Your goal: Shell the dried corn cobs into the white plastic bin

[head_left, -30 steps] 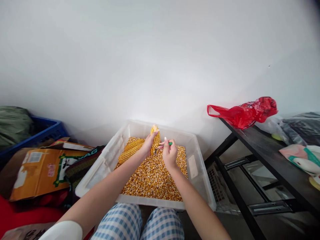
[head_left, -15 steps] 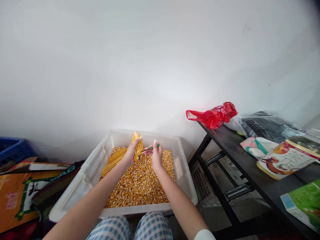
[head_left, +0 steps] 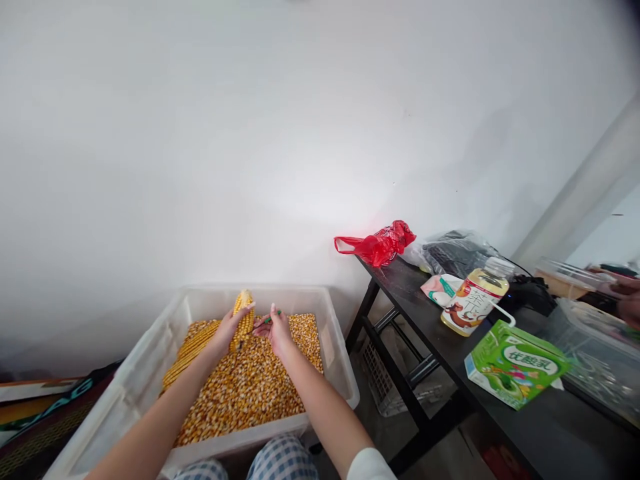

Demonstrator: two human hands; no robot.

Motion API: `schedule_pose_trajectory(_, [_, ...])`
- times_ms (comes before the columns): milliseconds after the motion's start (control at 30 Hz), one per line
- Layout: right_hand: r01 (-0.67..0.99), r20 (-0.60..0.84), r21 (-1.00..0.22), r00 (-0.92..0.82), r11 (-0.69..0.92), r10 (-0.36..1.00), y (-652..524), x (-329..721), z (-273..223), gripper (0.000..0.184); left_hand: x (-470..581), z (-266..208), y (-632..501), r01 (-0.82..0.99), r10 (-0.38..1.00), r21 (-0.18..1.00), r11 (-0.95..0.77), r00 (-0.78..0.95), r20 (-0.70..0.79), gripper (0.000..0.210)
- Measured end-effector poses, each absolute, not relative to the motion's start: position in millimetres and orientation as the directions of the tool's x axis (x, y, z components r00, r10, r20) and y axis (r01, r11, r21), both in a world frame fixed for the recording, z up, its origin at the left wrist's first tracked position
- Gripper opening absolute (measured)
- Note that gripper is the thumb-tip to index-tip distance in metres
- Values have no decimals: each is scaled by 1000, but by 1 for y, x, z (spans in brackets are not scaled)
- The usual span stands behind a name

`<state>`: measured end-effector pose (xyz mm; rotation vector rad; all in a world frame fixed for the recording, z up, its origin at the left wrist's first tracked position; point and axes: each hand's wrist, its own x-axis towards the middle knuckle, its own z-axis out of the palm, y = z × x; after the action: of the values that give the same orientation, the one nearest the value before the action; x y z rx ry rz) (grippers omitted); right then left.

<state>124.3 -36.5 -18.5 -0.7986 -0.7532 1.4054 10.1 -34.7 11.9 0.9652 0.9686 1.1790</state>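
Observation:
My left hand is closed around a yellow corn cob, held tilted upright over a white plastic tub. Just right of the cob, my right hand grips a thin green-handled tool, its narrow dark end pointing at the cob's side. The tool's exact kind is too small to make out. Loose corn kernels fill the tub's bottom. Several whole cobs lie on them along the left, partly behind my left forearm.
At the right, a black table bears a red plastic bag, a drink bottle, a green drink carton with a straw and a clear plastic box. Another person's hand shows at the right edge. A crate stands beneath.
The view has turned to the right, so the tub and hands appear further left and lower, and more of the table shows. Both hands keep their holds on the cob and tool.

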Motion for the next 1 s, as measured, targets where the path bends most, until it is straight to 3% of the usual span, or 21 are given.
schedule_pose_trajectory(133, [-506,-41,-862,5,-33,999,-36,128,-16,36,11,9,-35,-310,976,941,133,209,-69,36])
schedule_pose_trajectory(333, [-579,7,-814,65,43,998,-37,140,-1,38,5,6,-27,-496,925,785,373,265,-272,33])
schedule_pose_trajectory(600, [-624,121,-767,83,146,989,-44,141,10,31,2,3,-13,-636,961,720,275,175,-213,32])
schedule_pose_trajectory(833, [-415,254,-861,147,292,956,-60,130,19,29,5,2,-10,-600,936,725,340,295,-194,37])
schedule_pose_trajectory(1000, [-318,290,-887,179,335,940,-61,131,20,31,9,8,-15,-581,943,749,318,279,-184,37])
